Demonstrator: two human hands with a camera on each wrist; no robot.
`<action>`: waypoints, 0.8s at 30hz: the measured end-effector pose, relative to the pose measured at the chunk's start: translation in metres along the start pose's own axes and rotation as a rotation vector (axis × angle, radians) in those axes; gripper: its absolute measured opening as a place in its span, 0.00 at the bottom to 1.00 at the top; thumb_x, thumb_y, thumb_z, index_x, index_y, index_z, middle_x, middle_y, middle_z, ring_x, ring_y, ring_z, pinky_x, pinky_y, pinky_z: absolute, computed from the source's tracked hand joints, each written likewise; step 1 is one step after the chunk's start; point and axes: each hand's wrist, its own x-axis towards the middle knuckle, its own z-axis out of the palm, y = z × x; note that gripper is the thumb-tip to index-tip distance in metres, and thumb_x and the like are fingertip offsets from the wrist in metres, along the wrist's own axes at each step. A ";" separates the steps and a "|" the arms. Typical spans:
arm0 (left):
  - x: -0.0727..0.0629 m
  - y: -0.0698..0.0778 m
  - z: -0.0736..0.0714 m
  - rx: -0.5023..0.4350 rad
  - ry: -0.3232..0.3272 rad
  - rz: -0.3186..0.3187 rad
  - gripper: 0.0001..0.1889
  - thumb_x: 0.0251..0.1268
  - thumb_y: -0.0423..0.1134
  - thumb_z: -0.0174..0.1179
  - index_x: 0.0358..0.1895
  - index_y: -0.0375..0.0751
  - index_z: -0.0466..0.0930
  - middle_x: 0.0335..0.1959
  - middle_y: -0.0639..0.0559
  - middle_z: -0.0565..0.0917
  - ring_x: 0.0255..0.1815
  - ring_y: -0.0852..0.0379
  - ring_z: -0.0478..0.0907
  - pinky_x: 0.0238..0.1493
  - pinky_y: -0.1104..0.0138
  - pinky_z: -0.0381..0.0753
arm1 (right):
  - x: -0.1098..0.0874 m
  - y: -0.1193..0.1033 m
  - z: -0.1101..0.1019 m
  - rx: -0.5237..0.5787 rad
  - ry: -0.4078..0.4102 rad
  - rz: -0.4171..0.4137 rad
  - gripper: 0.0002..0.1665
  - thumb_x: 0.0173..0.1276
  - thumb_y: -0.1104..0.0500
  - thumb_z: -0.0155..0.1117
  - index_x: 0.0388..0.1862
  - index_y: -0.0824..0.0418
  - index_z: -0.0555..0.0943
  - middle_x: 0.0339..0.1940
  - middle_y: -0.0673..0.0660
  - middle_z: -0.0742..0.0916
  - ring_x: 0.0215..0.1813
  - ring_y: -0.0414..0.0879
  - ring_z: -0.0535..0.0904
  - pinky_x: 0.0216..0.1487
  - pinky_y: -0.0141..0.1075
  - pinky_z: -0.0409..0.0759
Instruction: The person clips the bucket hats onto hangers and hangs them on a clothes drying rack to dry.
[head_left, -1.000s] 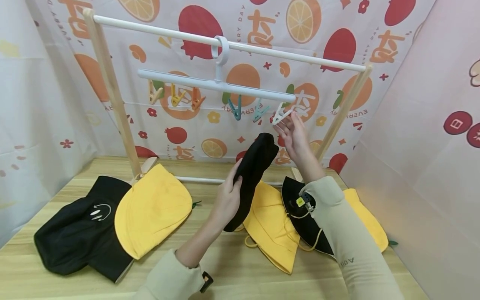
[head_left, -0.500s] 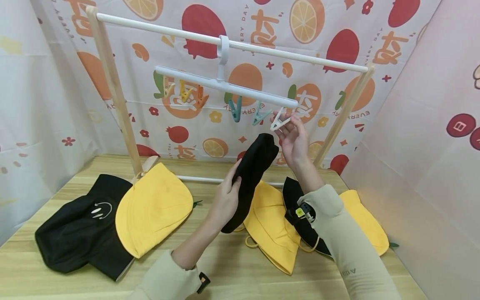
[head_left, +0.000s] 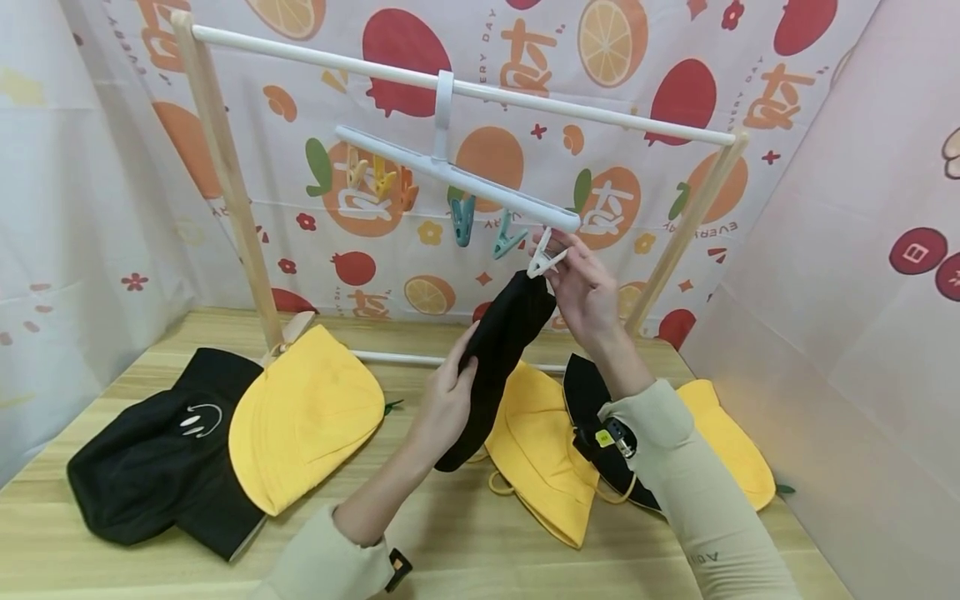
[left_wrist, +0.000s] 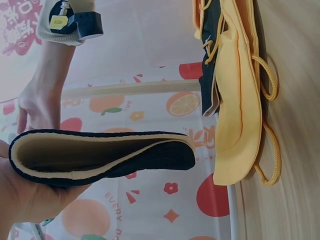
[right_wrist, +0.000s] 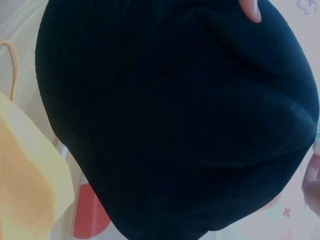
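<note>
A left hand (head_left: 441,407) grips a black hat (head_left: 491,383), fingers and thumb closed on the folded fabric, while the right hand (head_left: 588,296) pinches a white clip (head_left: 545,257) near the lower end of a tilted hanger (head_left: 510,193). The hat is held aloft below that end, its upper edge right by the clip; whether the two touch cannot be told. The left wrist view shows the hat's pale-lined opening. The hanger hooks over the white rod (head_left: 562,106) of a wooden rack (head_left: 227,175), a teal clip (head_left: 462,223), pale green clip (head_left: 507,242), orange clip (head_left: 408,190), yellow clip (head_left: 383,180) and beige clip (head_left: 356,171) strung along it. On the tabletop (head_left: 600,579), a yellow hat (head_left: 307,425) overlaps a black smiley-face hat (head_left: 150,458) at the picture's left. Across from them, a corded yellow hat (head_left: 540,450) lies against a second black hat (head_left: 587,396), with another yellow hat (head_left: 731,442) at far right, partly hidden by the right sleeve (head_left: 720,508). Behind the rack hangs a fruit-print curtain (head_left: 405,62).
</note>
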 end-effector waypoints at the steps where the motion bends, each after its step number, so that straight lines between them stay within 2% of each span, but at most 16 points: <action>1: -0.001 0.000 0.000 0.001 -0.001 -0.008 0.23 0.74 0.34 0.38 0.70 0.52 0.56 0.67 0.48 0.61 0.64 0.50 0.60 0.60 0.54 0.61 | 0.000 0.000 0.000 -0.002 -0.004 0.005 0.21 0.74 0.64 0.30 0.58 0.72 0.65 0.49 0.62 0.77 0.55 0.56 0.68 0.54 0.38 0.65; 8: -0.002 -0.001 0.000 -0.009 -0.003 -0.012 0.24 0.74 0.34 0.39 0.70 0.51 0.56 0.67 0.47 0.61 0.64 0.50 0.61 0.61 0.55 0.60 | -0.001 -0.003 -0.002 -0.004 -0.084 0.057 0.27 0.74 0.64 0.31 0.68 0.76 0.50 0.57 0.61 0.71 0.65 0.57 0.56 0.60 0.38 0.58; 10: -0.002 -0.001 -0.001 -0.014 -0.001 -0.003 0.24 0.74 0.34 0.39 0.70 0.50 0.56 0.67 0.47 0.61 0.64 0.49 0.60 0.61 0.54 0.60 | -0.001 -0.003 -0.003 0.007 -0.097 0.069 0.27 0.74 0.64 0.32 0.68 0.76 0.49 0.57 0.61 0.70 0.64 0.56 0.56 0.61 0.38 0.57; 18: -0.002 -0.003 -0.002 -0.010 0.009 0.001 0.23 0.74 0.33 0.39 0.70 0.49 0.57 0.67 0.45 0.61 0.64 0.48 0.60 0.60 0.53 0.60 | 0.001 -0.005 -0.002 0.024 -0.059 0.082 0.28 0.73 0.62 0.43 0.65 0.77 0.54 0.52 0.61 0.72 0.54 0.50 0.68 0.62 0.37 0.57; 24: -0.002 -0.003 -0.002 -0.001 0.009 -0.011 0.23 0.74 0.34 0.39 0.70 0.50 0.57 0.67 0.47 0.61 0.64 0.50 0.60 0.61 0.55 0.60 | 0.003 -0.007 0.000 0.066 0.000 0.089 0.28 0.70 0.62 0.48 0.63 0.76 0.58 0.50 0.61 0.74 0.51 0.49 0.71 0.60 0.35 0.63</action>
